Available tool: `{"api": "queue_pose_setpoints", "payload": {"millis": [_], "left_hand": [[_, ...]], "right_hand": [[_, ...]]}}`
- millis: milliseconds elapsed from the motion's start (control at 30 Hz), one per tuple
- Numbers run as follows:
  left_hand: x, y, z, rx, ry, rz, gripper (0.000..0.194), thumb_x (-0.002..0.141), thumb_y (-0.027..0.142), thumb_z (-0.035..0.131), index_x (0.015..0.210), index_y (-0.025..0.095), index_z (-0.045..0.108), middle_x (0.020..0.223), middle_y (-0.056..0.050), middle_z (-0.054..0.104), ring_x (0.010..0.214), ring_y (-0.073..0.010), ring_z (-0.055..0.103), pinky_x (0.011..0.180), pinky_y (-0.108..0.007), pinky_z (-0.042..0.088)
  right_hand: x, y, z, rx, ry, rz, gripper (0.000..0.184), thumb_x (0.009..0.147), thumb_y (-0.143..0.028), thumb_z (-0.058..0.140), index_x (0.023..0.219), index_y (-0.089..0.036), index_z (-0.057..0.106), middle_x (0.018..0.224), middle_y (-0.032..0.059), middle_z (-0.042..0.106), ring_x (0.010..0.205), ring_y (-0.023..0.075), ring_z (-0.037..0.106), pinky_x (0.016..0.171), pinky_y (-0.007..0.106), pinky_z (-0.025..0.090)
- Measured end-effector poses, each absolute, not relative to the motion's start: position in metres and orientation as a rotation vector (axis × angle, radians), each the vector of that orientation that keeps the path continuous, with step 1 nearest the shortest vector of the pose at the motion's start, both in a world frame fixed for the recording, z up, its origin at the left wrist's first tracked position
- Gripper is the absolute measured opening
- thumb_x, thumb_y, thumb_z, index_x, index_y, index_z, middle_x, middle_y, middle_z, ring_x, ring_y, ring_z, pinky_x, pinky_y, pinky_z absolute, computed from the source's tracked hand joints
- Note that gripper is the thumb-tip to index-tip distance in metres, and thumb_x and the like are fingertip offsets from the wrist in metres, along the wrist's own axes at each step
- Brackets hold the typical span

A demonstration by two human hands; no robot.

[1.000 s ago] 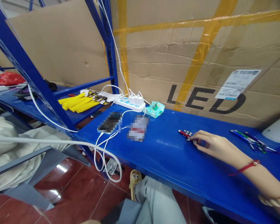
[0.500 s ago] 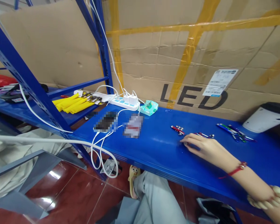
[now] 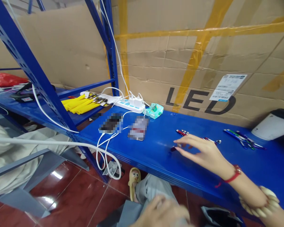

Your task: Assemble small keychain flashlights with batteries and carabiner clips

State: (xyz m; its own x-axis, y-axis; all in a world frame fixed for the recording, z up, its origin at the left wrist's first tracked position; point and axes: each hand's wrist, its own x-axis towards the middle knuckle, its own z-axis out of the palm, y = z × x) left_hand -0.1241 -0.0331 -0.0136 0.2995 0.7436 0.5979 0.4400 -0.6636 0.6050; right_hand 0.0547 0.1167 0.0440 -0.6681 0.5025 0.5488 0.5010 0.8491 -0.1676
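Observation:
My right hand reaches over the blue shelf with its fingers stretched out and apart, holding nothing. Its fingertips are close to a small dark red piece lying on the shelf. Just beyond the hand lie small red and silver pen parts, and more thin parts sit behind the knuckles. A red cord and a pale bead bracelet are on that wrist. My left hand shows at the bottom edge over my lap, smeared by motion.
A bundle of coloured pens and a white container lie at the right. Further left are two phones, a power strip with white cables, a tissue pack and yellow sleeves. A large cardboard box backs the shelf.
My right hand has drawn back from the red and silver parts toward me and spread its fingers. A small dark red piece now lies by its fingertips. My left hand has entered below.

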Motion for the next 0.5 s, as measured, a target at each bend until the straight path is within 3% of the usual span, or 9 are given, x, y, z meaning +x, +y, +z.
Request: {"api": "queue_pose_setpoints", "payload": {"millis": [133, 233, 500], "left_hand": [[-0.109, 0.016, 0.014, 1.969, 1.175, 1.437, 0.024, 0.073, 0.009, 0.048, 0.095, 0.019, 0.05, 0.092, -0.004, 0.054, 0.087, -0.0163, 0.051, 0.08, -0.032, 0.042], [-0.098, 0.048, 0.032, 1.94, 1.238, 1.408, 0.026, 0.074, 0.011, 0.049, 0.098, 0.02, 0.048, 0.098, -0.004, 0.053, 0.091, -0.0172, 0.049, 0.084, -0.034, 0.039], [-0.089, 0.048, 0.001, 2.156, 1.248, 1.07, 0.013, 0.076, 0.013, 0.046, 0.086, 0.02, 0.052, 0.091, 0.0, 0.053, 0.084, -0.0139, 0.049, 0.081, -0.031, 0.037]], "right_hand": [[0.051, 0.149, 0.055, -0.833, -2.244, 0.228, 0.02, 0.081, -0.034, 0.057, 0.094, -0.019, 0.063, 0.078, 0.0026, 0.062, 0.064, 0.0117, 0.059, 0.057, 0.022, 0.05], [0.061, 0.173, 0.054, -0.91, -2.17, 0.25, 0.026, 0.079, -0.039, 0.058, 0.093, -0.018, 0.063, 0.078, 0.0034, 0.062, 0.062, 0.0122, 0.058, 0.053, 0.023, 0.05], [0.092, 0.183, 0.034, -1.176, -2.345, -0.173, 0.023, 0.081, -0.04, 0.054, 0.096, -0.025, 0.064, 0.082, 0.0009, 0.064, 0.067, 0.0131, 0.061, 0.054, 0.021, 0.047]]}}
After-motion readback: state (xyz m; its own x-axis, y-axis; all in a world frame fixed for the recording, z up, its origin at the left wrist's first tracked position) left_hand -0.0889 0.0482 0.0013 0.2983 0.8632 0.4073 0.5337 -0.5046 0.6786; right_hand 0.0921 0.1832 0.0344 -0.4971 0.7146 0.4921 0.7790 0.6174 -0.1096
